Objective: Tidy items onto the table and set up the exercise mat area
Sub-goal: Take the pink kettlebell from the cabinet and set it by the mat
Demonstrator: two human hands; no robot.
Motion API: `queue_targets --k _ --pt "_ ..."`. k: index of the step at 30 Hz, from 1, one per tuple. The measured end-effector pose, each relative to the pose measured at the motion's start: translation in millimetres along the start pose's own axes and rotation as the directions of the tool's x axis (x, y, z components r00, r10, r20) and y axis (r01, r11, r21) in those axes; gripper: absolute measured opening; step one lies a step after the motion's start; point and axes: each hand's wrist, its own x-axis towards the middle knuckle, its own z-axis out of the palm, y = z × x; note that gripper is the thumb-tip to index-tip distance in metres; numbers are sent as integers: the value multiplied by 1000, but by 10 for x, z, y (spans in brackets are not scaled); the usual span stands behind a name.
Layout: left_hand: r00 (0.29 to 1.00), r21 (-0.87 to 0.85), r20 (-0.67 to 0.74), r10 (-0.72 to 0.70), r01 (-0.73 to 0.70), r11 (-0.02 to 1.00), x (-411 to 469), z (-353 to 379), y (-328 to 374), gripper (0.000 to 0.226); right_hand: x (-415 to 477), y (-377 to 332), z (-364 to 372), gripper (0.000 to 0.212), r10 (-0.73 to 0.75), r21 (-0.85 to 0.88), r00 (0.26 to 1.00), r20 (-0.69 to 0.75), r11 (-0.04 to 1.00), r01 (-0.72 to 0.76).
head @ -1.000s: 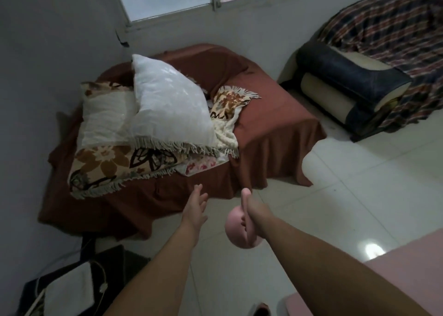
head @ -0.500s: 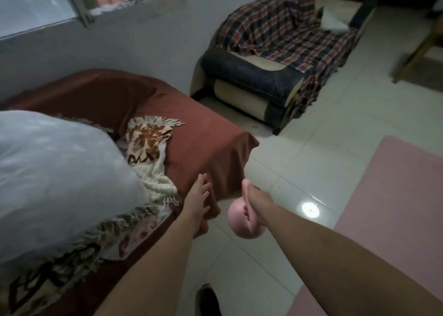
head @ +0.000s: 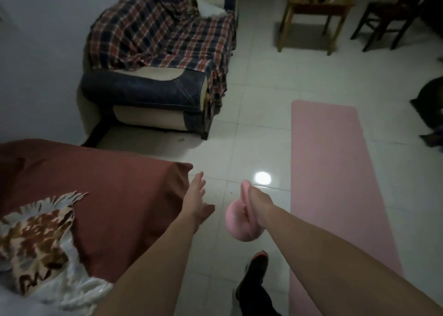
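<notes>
My right hand (head: 257, 204) grips the handle of a pink kettlebell (head: 236, 223), which hangs above the white tiled floor in the lower middle of the head view. My left hand (head: 197, 197) is stretched forward with straight fingers and holds nothing, just right of the rust-red bed corner. A pink exercise mat (head: 328, 171) lies flat on the floor to the right of the kettlebell. A small wooden table (head: 314, 6) with a few small items on it stands at the far end of the room.
A bed with a rust-red cover (head: 107, 186) and a patterned fringed throw (head: 36, 239) fills the lower left. An armchair draped with a plaid blanket (head: 158, 28) stands against the wall. A dark wooden chair (head: 393, 11) stands beside the table. My shoe (head: 255, 272) is on the tiles below.
The view has swung right, away from the bed and pillows, toward the armchair, mat and table. My right hand still carries the kettlebell and my left stays open.
</notes>
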Motion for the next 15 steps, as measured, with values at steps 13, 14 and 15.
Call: queue_targets --k 13,14,15 --pt "995 180 99 -18 0 984 1920 1460 1068 56 1184 -2060 -732 58 -7 157 988 -153 987 31" --pt "994 184 110 -17 -4 983 2060 1561 1147 56 1237 -2226 -761 57 -12 161 988 -155 986 37" --pt "992 187 122 -19 -5 982 2219 1669 1238 56 1317 -2406 -787 55 -19 168 988 -153 985 45"
